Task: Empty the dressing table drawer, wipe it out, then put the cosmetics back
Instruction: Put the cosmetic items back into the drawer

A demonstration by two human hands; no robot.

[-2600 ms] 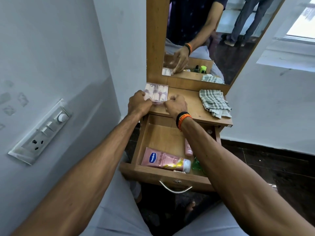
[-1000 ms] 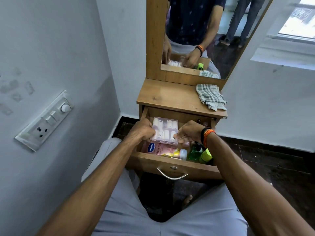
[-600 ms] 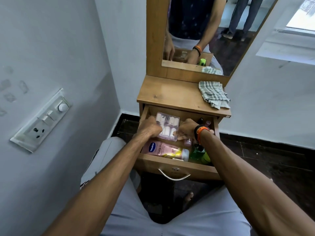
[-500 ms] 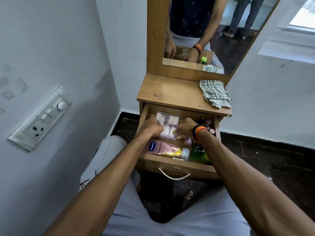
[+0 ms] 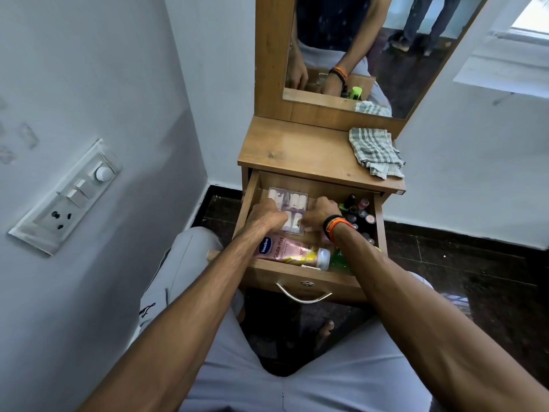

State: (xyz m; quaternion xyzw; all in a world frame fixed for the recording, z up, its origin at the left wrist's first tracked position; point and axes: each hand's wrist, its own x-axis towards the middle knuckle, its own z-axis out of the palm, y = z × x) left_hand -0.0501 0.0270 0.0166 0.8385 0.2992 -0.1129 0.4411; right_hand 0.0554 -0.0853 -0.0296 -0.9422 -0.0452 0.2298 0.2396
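Observation:
The wooden drawer [image 5: 300, 278] of the dressing table stands pulled open. Inside it, at the back left, lies a clear plastic case of small white pieces [image 5: 289, 203]. My left hand [image 5: 267, 217] grips its left edge and my right hand [image 5: 319, 214] its right edge, both down inside the drawer. A pink Vaseline lotion tube [image 5: 289, 251] lies along the drawer's front. A green bottle [image 5: 338, 260] sits beside it, partly hidden by my right forearm. Several small nail polish bottles [image 5: 361, 212] stand in the back right corner.
A checked cloth [image 5: 374, 151] lies crumpled on the right end of the table top [image 5: 297, 150]. A mirror [image 5: 371, 49] rises behind it. A wall with a switch panel [image 5: 68, 197] is close on the left. My knees sit under the drawer's metal handle [image 5: 303, 294].
Both hands carried the clear case from the table top down into the drawer and then lower toward its back left floor. The table top's left side is now bare.

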